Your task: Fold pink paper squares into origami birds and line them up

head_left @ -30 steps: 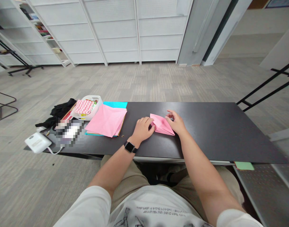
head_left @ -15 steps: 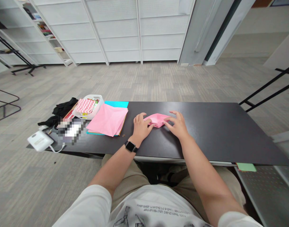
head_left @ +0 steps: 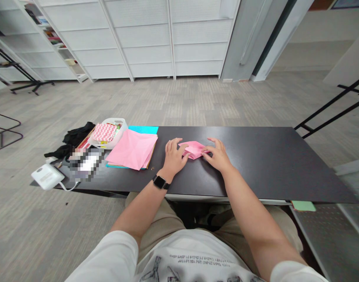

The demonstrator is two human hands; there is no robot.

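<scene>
A small folded piece of pink paper (head_left: 193, 150) rests on the dark table in front of me, its middle raised in creased facets. My left hand (head_left: 174, 156) holds its left end between thumb and fingers, the other fingers curved above the table. At the right end, my right hand (head_left: 219, 156) pinches the paper with thumb and a bent finger, while its index finger stays lifted. The fingertips partly cover both ends of the paper. A dark smartwatch (head_left: 159, 181) is on my left wrist.
Left of my hands lies a stack of pink paper sheets (head_left: 132, 149) with blue ones beneath. Beyond it are a white basket (head_left: 120, 139), black cloth (head_left: 79, 134), a blurred device (head_left: 88, 164) and a white power bank (head_left: 47, 176) with a cable. The dark table (head_left: 273, 164) extends right.
The folded paper's middle looks a little more opened and faceted. Both hands keep their places at its ends, with slight finger shifts. The whole view has moved slightly.
</scene>
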